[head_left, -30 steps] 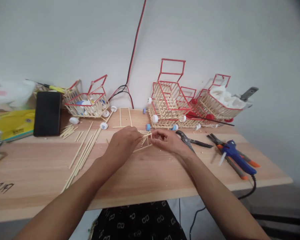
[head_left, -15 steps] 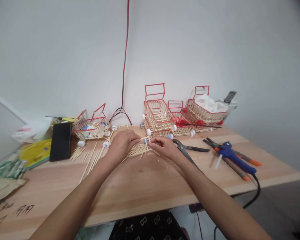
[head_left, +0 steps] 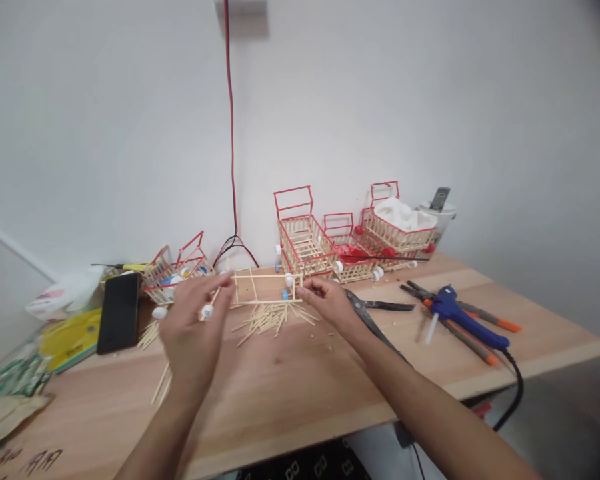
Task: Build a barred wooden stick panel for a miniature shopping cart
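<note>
A slim frame of pale wooden sticks (head_left: 253, 287) with cross bars is held up over the table. My right hand (head_left: 327, 298) pinches its right end between thumb and fingers. My left hand (head_left: 193, 327), smeared by motion, is by the frame's left end with thumb and fingers apart. Whether a fingertip still touches the frame is hard to see. Below the frame lies a loose heap of short sticks (head_left: 267, 320). White and blue bottle caps show behind the frame's right end.
Small stick carts (head_left: 307, 243) with red rims and cap wheels stand along the wall. A blue glue gun (head_left: 453, 310) and orange-handled pliers (head_left: 480, 350) lie right, near dark pliers (head_left: 375, 323). At left are a phone (head_left: 119, 313) and a yellow packet (head_left: 75, 337).
My left hand has moved left, away from my right hand, and its fingers have spread. The stick frame now shows lengthwise, its right end in my right hand. The view has shifted slightly.
</note>
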### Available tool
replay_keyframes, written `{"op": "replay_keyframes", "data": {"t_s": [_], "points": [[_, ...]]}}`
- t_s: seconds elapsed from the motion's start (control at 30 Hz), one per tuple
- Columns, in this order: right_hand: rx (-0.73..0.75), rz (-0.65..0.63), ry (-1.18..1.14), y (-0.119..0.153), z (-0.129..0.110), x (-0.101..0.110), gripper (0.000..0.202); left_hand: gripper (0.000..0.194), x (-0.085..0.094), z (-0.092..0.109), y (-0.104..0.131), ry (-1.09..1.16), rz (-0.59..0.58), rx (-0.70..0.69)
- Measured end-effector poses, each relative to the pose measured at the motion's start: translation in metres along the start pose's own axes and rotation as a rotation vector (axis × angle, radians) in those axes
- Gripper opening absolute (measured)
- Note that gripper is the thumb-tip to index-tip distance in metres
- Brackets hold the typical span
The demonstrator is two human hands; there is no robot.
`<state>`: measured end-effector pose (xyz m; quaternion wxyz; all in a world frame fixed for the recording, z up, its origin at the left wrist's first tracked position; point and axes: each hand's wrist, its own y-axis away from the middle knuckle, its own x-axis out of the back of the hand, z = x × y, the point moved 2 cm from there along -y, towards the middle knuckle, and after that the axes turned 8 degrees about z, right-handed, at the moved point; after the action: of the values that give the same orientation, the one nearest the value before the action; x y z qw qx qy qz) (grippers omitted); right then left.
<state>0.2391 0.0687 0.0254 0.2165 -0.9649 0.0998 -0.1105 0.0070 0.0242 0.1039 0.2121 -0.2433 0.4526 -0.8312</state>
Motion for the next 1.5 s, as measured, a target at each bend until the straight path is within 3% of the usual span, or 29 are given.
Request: {"op": "replay_keyframes", "data": {"t_s": [0.07,0.1,0.2,0.27,0.4,0.5,0.57,0.73,0.8,0.87,1.0,1.2,1.5], "points": [[-0.002,0.010,-0.011,0.000,-0.002,0.001,0.025,0.024,0.006,-0.013,-0.003,0.085,0.075,0.221],[-0.003,0.009,-0.015,0.000,-0.003,0.001,0.025,0.024,0.005,-0.017,-0.003,0.119,0.043,0.284],[-0.006,0.002,-0.027,0.002,-0.006,-0.001,0.024,0.020,-0.010,-0.014,0.003,0.169,-0.257,0.329],[-0.009,0.005,-0.033,0.004,-0.008,-0.002,0.024,0.023,-0.025,-0.006,0.010,0.207,-0.393,0.359],[-0.007,0.041,-0.017,0.006,-0.010,-0.003,0.024,0.024,-0.056,0.001,0.019,0.272,-0.421,0.423],[-0.015,0.060,0.002,0.007,-0.011,-0.003,0.024,0.023,-0.068,-0.003,0.023,0.295,-0.395,0.462],[-0.026,0.047,-0.003,0.008,-0.012,-0.004,0.024,0.018,-0.066,-0.002,0.024,0.248,-0.351,0.359],[-0.052,0.011,0.013,0.011,-0.014,-0.007,0.025,0.015,-0.046,0.008,0.011,0.013,-0.203,-0.129],[-0.047,-0.001,0.032,0.011,-0.014,-0.007,0.026,0.016,-0.044,0.005,-0.001,-0.080,-0.224,-0.244],[-0.034,-0.017,0.049,0.011,-0.013,-0.007,0.026,0.015,-0.047,-0.002,-0.012,-0.119,-0.349,-0.320],[-0.034,-0.041,0.072,0.009,-0.008,-0.006,0.024,0.013,-0.061,-0.017,-0.022,-0.092,-0.546,-0.359],[-0.041,-0.084,0.046,0.007,-0.003,-0.008,0.026,0.013,-0.075,-0.015,-0.019,-0.169,-0.643,-0.427],[-0.101,-0.074,-0.050,0.003,0.004,-0.006,0.031,0.026,-0.091,-0.014,-0.027,-0.044,-0.678,-0.453]]}}
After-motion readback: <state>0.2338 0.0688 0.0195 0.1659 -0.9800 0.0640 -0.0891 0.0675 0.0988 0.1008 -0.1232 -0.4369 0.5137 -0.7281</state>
